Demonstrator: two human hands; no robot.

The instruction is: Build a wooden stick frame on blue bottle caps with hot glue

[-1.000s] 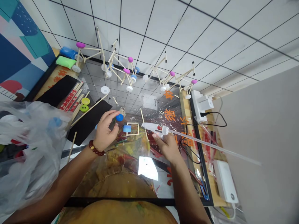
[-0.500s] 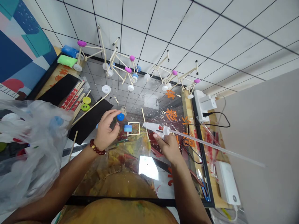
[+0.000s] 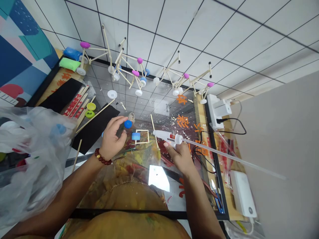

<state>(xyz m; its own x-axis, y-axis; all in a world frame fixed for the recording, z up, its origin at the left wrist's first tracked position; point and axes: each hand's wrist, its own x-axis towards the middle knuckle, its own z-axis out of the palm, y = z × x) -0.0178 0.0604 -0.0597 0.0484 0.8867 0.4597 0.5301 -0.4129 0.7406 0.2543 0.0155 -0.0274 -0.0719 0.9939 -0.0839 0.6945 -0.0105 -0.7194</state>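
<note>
Roughly midway, by the look of it: several stick models (image 3: 135, 73) with pink pieces and caps stand along the tiled wall (image 3: 174, 23), seemingly finished, while a small stick frame (image 3: 142, 143) lies on the table (image 3: 139, 157) with a light-blue cap (image 3: 136, 136) at its left side and looks far less complete. Left hand (image 3: 112, 137) pinches a dark-blue cap (image 3: 128, 124) near the frame, not joined to anything yet; right hand (image 3: 182, 157) grips a white glue gun (image 3: 164, 135), its nozzle just right of the frame. Loose stick (image 3: 152, 122) beside the nozzle, shavings (image 3: 174, 123) scattered beyond. Plastic bag (image 3: 35, 172) crowds the left forearm, black cord (image 3: 234, 133) loops at right; yellow lid (image 3: 91, 106) and stick bundles (image 3: 77, 103) sit left. Nothing obvious blocks the space between dark-blue cap and frame.
</note>
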